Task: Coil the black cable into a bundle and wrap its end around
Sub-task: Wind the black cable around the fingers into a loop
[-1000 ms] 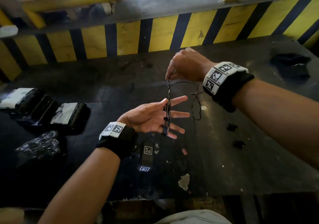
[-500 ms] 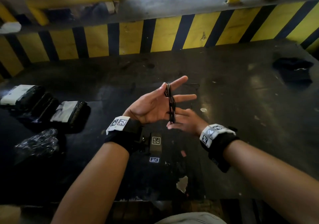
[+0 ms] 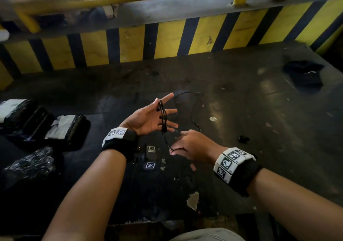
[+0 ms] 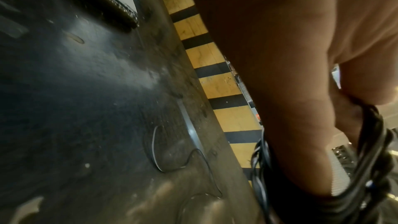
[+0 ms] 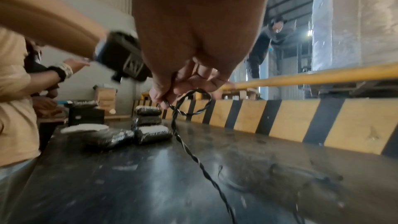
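The black cable (image 3: 163,114) is wound in several turns around the straight, spread fingers of my left hand (image 3: 148,119), which is held palm up above the dark table (image 3: 241,110). The left wrist view shows the coil (image 4: 370,168) around those fingers. Just below and nearer to me, my right hand (image 3: 176,145) pinches the strand leaving the coil. In the right wrist view its fingers (image 5: 163,94) pinch the twisted cable (image 5: 185,106) at a small loop. The loose tail (image 3: 193,109) lies curved on the table beyond both hands.
Wrapped black packs (image 3: 61,129) and a crinkled plastic bag (image 3: 29,162) lie at the left. Small black pieces (image 3: 243,139) sit at the right, a black cloth (image 3: 304,73) at the far right. A yellow-black striped barrier (image 3: 167,42) bounds the far edge. Another person (image 5: 13,91) stands at the table's left.
My right hand came from above the left hand down around it and now sits lower and nearer, drawing the strand. More turns lie on the left fingers.
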`<state>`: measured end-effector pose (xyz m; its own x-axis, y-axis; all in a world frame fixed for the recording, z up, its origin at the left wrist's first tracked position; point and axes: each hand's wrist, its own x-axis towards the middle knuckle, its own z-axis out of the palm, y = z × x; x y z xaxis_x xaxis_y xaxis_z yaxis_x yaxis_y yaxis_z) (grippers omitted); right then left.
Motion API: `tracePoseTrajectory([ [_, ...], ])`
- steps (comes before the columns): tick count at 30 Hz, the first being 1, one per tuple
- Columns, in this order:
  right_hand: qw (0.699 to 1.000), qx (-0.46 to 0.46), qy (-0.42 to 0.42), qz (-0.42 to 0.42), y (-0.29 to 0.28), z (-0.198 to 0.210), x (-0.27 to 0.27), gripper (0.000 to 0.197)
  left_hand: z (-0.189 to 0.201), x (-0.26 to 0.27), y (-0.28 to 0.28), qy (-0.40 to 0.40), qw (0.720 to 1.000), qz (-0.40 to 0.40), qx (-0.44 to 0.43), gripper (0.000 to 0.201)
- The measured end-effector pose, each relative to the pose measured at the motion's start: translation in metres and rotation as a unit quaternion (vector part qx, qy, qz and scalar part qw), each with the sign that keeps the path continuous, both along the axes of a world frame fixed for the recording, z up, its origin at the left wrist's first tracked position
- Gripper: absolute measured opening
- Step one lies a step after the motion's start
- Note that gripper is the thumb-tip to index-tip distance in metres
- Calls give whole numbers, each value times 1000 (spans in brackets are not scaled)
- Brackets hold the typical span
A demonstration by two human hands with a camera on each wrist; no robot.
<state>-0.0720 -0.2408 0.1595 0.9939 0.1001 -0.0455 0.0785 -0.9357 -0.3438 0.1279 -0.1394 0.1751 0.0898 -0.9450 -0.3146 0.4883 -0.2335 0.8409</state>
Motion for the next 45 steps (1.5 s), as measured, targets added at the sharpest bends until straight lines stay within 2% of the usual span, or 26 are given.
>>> tracePoseTrajectory([
  [3,999,-36,-41,0,-8,25,1,28,-14,1,10,-2,998,-25,52,60],
  [6,989,-138,-44,18,-16,52,10,23,-18,-8,14,-28,996,-48,65,59],
  [10,966,-254,-43,20,-30,91,23,20,-14,-18,16,-27,990,-80,110,78],
  [14,947,-316,-50,23,-42,116,39,17,-9,-24,17,-28,983,-154,96,58],
  [19,939,-339,-53,23,-51,130,55,17,-3,-33,20,-9,975,-211,74,60],
  [24,953,-285,-93,36,-58,127,64,16,9,-40,28,37,974,-221,19,57],
  [27,981,-164,-93,36,-61,115,70,16,16,-42,34,57,972,-226,-9,58],
  [29,994,-65,-91,3,-65,104,73,18,18,-44,38,66,970,-235,-15,63],
  [31,995,-9,-87,-38,-72,95,73,22,19,-46,43,77,965,-248,-23,65],
  [37,993,52,-51,-98,-75,62,55,25,30,-55,44,109,959,-237,-107,58],
  [41,993,65,23,-97,-44,26,45,29,45,-54,31,98,961,-210,-151,58],
  [43,986,121,55,-103,-25,16,37,29,51,-52,26,90,962,-192,-172,56],
  [45,984,141,51,-95,-9,-1,29,27,57,-45,21,71,964,-168,-196,53],
])
